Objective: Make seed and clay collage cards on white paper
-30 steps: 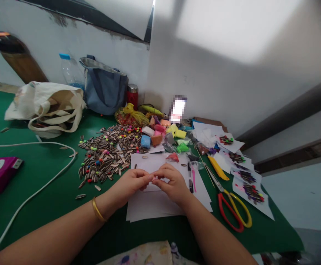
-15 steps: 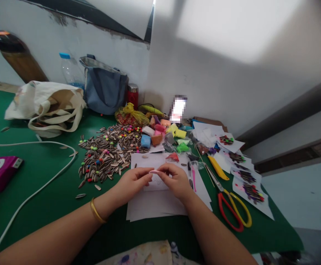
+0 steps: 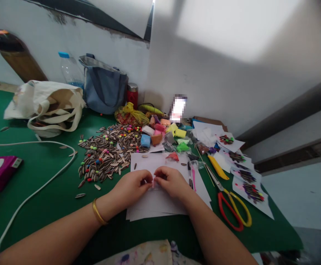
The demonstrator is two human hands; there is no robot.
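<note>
A small piece of pink clay (image 3: 153, 182) shows between the fingertips of both hands, low over a white sheet of paper (image 3: 141, 206). My left hand (image 3: 135, 184), with a gold bangle at the wrist, pinches it from the left. From the right my right hand (image 3: 173, 182) pinches it too, thumb and forefinger together. The hands partly cover the piece and the drawn lines on the paper under it. Several loose sunflower seeds lie on the sheet. A black pen (image 3: 189, 175) and a pink tool (image 3: 194, 178) rest just right of my right hand.
Left of the paper spreads a pile of sunflower seeds (image 3: 107, 154) with coloured pieces. Behind are packs of coloured clay (image 3: 157, 139) and a lit phone (image 3: 178, 109). Scissors (image 3: 226, 198), a yellow cutter (image 3: 218, 167) and seed-decorated cards (image 3: 259, 206) lie right. A white cable (image 3: 44, 189) crosses the left.
Both hands have lowered slightly towards the paper. The pink strip, held level between the fingertips before, now shows only as a small bit between them.
</note>
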